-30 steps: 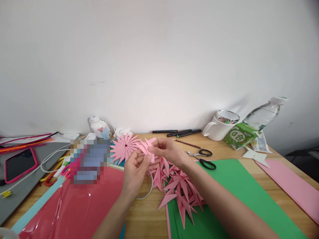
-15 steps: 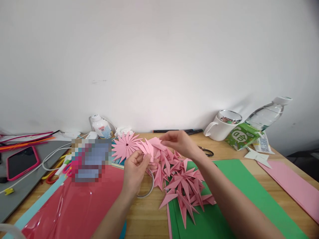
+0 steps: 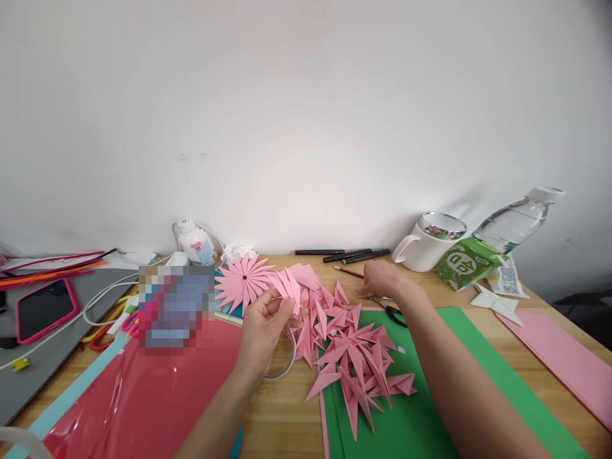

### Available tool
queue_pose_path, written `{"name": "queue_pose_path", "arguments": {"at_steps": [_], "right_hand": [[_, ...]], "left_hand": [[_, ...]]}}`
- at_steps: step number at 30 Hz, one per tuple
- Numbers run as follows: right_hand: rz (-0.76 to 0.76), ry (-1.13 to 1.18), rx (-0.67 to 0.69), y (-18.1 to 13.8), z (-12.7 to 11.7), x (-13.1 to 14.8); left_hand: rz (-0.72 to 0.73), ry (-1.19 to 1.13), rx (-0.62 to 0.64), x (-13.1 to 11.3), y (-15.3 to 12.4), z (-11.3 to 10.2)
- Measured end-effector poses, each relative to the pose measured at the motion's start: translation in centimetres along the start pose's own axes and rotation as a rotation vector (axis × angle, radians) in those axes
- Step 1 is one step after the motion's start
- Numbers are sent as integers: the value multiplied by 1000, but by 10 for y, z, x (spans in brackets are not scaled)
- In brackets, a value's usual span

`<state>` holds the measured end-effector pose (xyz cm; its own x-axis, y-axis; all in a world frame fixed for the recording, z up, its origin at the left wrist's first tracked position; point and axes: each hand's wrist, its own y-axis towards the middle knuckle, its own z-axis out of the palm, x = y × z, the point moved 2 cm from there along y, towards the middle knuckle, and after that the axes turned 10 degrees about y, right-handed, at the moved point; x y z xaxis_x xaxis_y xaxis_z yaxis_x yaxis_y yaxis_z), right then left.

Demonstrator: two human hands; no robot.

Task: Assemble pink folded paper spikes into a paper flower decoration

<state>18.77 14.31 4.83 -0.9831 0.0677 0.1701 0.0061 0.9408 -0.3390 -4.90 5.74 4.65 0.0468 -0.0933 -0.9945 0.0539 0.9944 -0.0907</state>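
My left hand (image 3: pixel 268 325) pinches several folded pink paper pieces (image 3: pixel 288 288), stacked in a fan between thumb and fingers. Beside them is a round pleated pink paper rosette (image 3: pixel 243 278) with a small dark hole at its centre. My right hand (image 3: pixel 382 280) reaches to the back of the desk, its fingers closed at a pair of scissors (image 3: pixel 396 315). My wrist hides part of the scissors, including a handle. Between my hands spreads a heap of pointed folded pink paper pieces (image 3: pixel 354 357), partly on green paper (image 3: pixel 459 357).
Markers (image 3: pixel 366 256) and a pencil (image 3: pixel 348 271) lie near the wall. On the right stand a white mug (image 3: pixel 425 242), a green box (image 3: pixel 466 262) and a tilted water bottle (image 3: pixel 516 220). Red sheets (image 3: pixel 157 382), a phone (image 3: pixel 46 310) and a cable ring (image 3: pixel 287 370) are leftward.
My right hand has left the pink paper and moved right to the scissors, uncovering the pencil and another marker. The left hand keeps its hold on the pink pieces.
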Motion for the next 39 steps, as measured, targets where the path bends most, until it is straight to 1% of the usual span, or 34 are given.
{"name": "queue_pose_path", "arguments": {"at_steps": [7, 15, 24, 27, 31, 36, 38, 39], "right_hand": [[14, -46, 20, -1, 0, 3], [-11, -51, 35, 4, 4, 1], [29, 91, 116, 5, 3, -10], [45, 156, 122, 8, 3, -15], [40, 221, 88, 7, 1, -19], [18, 168, -57, 1, -11, -17], [0, 152, -83, 0, -14, -16], [-6, 153, -73, -1, -14, -16]], "left_hand": [[5, 0, 16, -1, 0, 1], [-10, -13, 14, -2, 0, 2], [-28, 20, 15, -4, -3, 5], [-36, 33, 31, -4, -4, 7], [-45, 37, 41, -3, -5, 8], [-47, 42, 35, -4, -5, 9], [-44, 45, 33, -4, -5, 9], [-44, 47, 32, -4, -5, 9]]}}
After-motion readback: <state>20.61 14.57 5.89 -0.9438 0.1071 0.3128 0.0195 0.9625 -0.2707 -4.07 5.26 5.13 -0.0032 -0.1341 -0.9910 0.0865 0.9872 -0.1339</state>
